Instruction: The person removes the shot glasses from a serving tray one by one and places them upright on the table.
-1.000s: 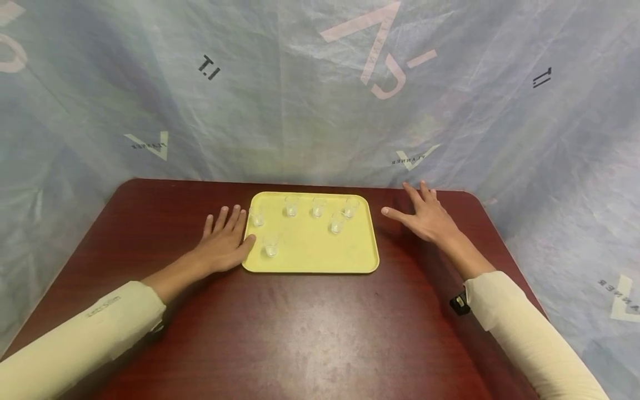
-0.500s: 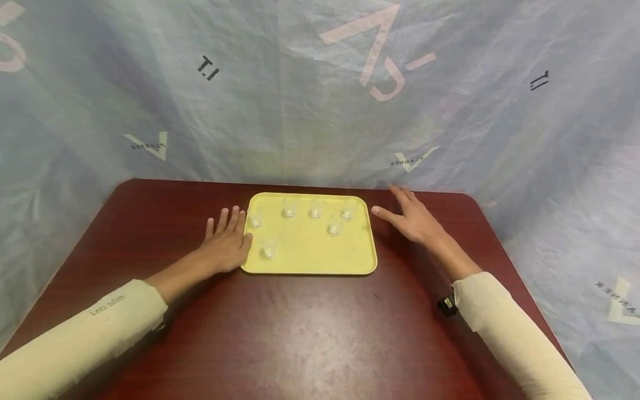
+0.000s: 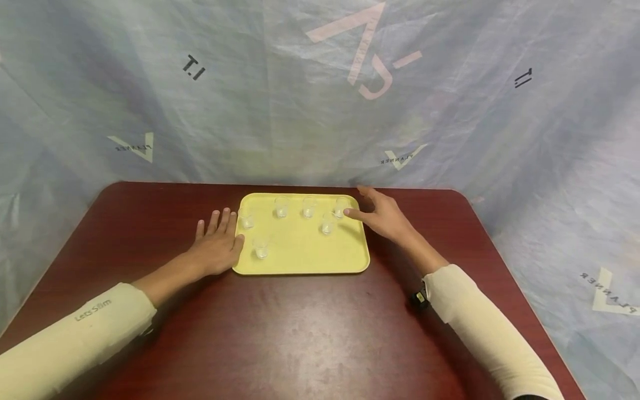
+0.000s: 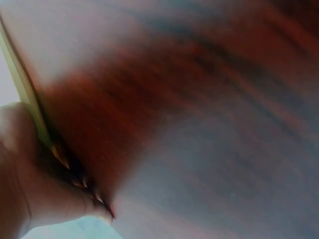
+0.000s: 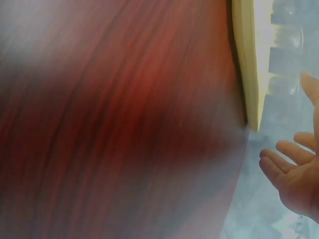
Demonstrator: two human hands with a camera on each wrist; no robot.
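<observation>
While left hand (image 3: 217,250) lies flat on table (image 3: 300,333), thumb against tray (image 3: 300,261) edge, right hand (image 3: 382,216) reaches spread, thumb just beside far-right shot glass (image 3: 340,208). Step: approach, nothing pinched. Next likely calls for closing fingers around glass.

Dark red table (image 3: 310,333), bluish printed plastic sheet (image 3: 280,111) behind
</observation>
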